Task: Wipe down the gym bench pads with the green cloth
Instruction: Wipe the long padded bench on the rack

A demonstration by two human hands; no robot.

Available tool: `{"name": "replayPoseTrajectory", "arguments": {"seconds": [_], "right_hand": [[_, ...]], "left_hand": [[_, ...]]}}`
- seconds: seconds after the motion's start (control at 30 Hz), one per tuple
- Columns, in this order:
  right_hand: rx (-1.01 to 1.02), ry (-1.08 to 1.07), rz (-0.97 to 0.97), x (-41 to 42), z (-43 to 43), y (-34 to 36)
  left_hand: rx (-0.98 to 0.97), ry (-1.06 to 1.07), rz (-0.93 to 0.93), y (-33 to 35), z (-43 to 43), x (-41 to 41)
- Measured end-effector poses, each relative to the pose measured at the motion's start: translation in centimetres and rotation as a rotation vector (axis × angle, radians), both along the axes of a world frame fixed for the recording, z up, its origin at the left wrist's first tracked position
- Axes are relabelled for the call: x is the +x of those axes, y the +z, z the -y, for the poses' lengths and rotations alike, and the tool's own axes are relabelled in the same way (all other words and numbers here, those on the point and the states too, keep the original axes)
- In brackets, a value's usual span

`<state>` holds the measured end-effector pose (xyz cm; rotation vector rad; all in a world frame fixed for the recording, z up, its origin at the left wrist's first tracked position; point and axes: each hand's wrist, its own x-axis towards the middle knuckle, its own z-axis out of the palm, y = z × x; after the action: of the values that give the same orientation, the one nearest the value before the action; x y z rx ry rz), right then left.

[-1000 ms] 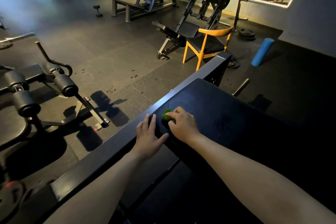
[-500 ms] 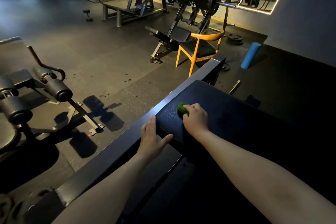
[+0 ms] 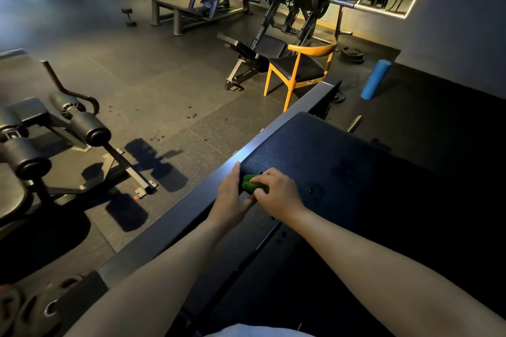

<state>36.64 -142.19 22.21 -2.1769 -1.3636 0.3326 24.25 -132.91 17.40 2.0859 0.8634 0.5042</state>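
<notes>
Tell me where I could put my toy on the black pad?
The bench pad is free beyond the right hand, up to its far end near the orange chair, with the metal rail along its left side. The near edge by the rail is crowded: the left hand, right hand and green cloth meet there.

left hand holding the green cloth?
No: the right hand grips the green cloth on the bench pad, while the left hand lies flat on the frame rail beside it.

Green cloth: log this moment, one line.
right hand: grips green cloth on bench pad | left hand: rests on frame rail | cloth: at pad edge by rail
</notes>
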Motion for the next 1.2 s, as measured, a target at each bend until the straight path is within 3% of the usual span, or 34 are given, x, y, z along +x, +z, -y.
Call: {"name": "replayPoseTrajectory", "arguments": {"seconds": [0.1,0.23,0.4,0.57,0.73,0.97,1.2], "right_hand": [[0.012,0.004,-0.022,-0.4,0.0,0.3],[-0.011,0.097,-0.073,-0.7,0.0,0.6],[0.128,0.050,-0.092,0.5,1.5,0.3],[0.115,-0.028,0.278,2.1,3.3,-1.7],[0.056,-0.014,0.396,1.8,3.2,-2.0],[0.109,-0.091,0.345,1.6,2.8,-2.5],[0.156,-0.135,0.291,1.6,2.8,-2.7]], "left_hand": [[0.144,-0.065,0.076,-0.4,1.5,-0.8],[0.222,0.007,0.167,-0.7,3.2,-0.6],[-0.059,0.183,0.322,0.0,3.6,-0.3],[-0.201,0.468,0.363,0.6,1.8,0.1],[-0.260,0.385,0.270,0.7,1.4,1.6],[-0.278,0.365,0.262,0.9,3.4,2.2],[-0.190,0.086,0.190,-0.5,6.6,1.4]]}}
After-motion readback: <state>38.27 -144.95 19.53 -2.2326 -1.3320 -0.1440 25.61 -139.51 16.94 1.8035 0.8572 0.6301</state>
